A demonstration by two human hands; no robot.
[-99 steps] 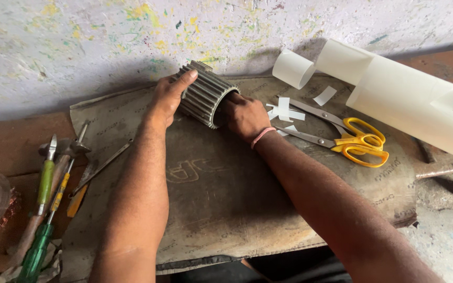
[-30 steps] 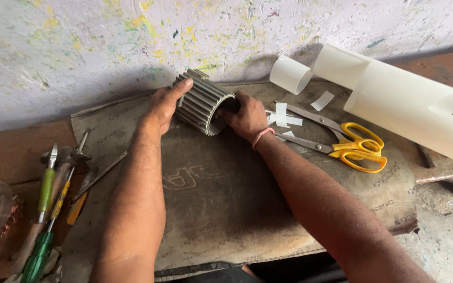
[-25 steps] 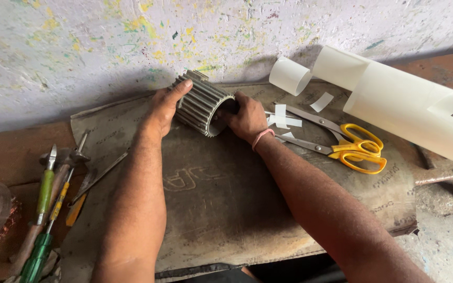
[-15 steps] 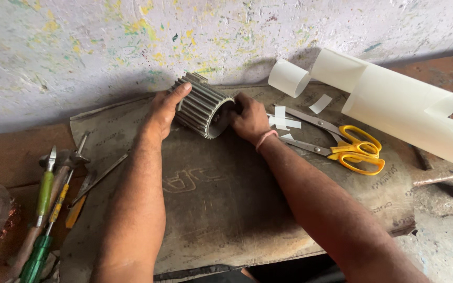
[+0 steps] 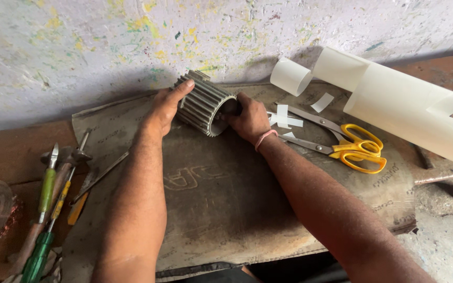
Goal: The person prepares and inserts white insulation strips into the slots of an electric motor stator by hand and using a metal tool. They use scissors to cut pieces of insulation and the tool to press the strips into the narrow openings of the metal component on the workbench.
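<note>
1. Nearest you, the worn brown rubber mat (image 5: 226, 209) covers the bench, apparently as a padded work surface; faint raised lettering shows on its middle.
2. At the near left edge lie your hand tools: green-handled screwdrivers (image 5: 43, 209) and a yellow-handled one, parked off the mat but within reach.
3. Farther in, your left hand (image 5: 164, 107) curls over the outside of the grey ribbed metal cylinder (image 5: 203, 105), fingers spread on its fins, seemingly to stop it rolling.
4. Your right hand (image 5: 247, 118) is closed at the cylinder's open end, fingertips tucked into the bore; the cylinder lies on its side at the mat's far edge, near the wall.
5. To the right, yellow-handled scissors (image 5: 342, 144) lie among small white paper strips (image 5: 284, 118).
6. Farthest, a white sheet roll (image 5: 410, 105) leans along the paint-spattered wall (image 5: 132, 36).
</note>
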